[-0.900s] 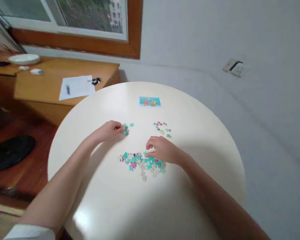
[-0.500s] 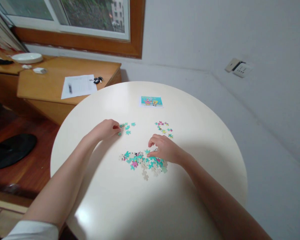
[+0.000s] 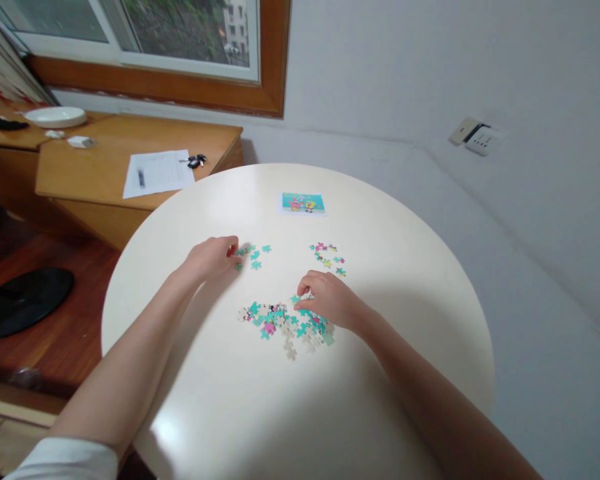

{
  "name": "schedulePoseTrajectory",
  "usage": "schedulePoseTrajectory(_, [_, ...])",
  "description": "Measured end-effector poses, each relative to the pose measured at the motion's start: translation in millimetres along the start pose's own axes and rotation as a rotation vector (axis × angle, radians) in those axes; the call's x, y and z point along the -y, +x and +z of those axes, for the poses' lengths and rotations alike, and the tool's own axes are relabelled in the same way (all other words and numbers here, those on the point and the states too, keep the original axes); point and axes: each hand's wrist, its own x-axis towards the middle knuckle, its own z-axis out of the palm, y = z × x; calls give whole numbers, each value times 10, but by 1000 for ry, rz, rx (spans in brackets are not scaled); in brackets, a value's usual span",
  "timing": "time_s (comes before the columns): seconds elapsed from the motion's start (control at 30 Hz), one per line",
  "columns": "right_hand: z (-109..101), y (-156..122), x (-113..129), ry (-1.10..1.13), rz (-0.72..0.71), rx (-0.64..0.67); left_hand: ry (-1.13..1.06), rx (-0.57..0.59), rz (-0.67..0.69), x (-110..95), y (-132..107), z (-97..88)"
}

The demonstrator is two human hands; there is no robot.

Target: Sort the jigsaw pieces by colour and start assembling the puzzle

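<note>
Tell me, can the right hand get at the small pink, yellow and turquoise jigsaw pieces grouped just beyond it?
Probably yes: those jigsaw pieces lie close beyond the right hand on the round white table, and nothing visible stands between them.

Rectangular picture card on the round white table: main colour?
Mostly turquoise, with pink and yellow areas; the card shows best in the head view.

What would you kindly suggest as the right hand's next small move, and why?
I'd probably have the right hand pinch the teal piece at the far edge of the puzzle pile, since its fingers look parted and sit right beside that piece.
</note>
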Motion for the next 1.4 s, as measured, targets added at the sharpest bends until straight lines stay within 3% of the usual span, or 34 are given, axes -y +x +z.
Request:
schedulePoseTrajectory(0.23, [12, -1, 63, 19, 31, -8, -171, -104, 75, 12, 14, 29])
schedulePoseTrajectory(0.4, [4, -11, 104, 67, 44, -1, -372, -159, 250, -142, -65, 35])
schedulePoseTrajectory(0.5, [22, -11, 109, 156, 59, 1, -467, -69, 369, -309, -161, 65])
schedulePoseTrajectory(0.67, [63, -14, 93, 373, 41, 12, -559, 215, 511, -535, -305, 176])
schedulePoseTrajectory(0.77, [63, -16, 104, 428, 3, -47, -574, 289, 580, -581, -335, 234])
schedulePoseTrajectory(0.9, [93, 8, 90, 475, -43, -135, -583, 233, 605, -592, -328, 260])
schedulePoseTrajectory(1.07, [134, 53, 19, 546, -50, -180, -564, 163, 521, -620, -323, 231])
schedulePoseTrajectory(1.4, [-4, 58, -103, 365, -13, -201, -295, -33, 416, -562, -205, 274])
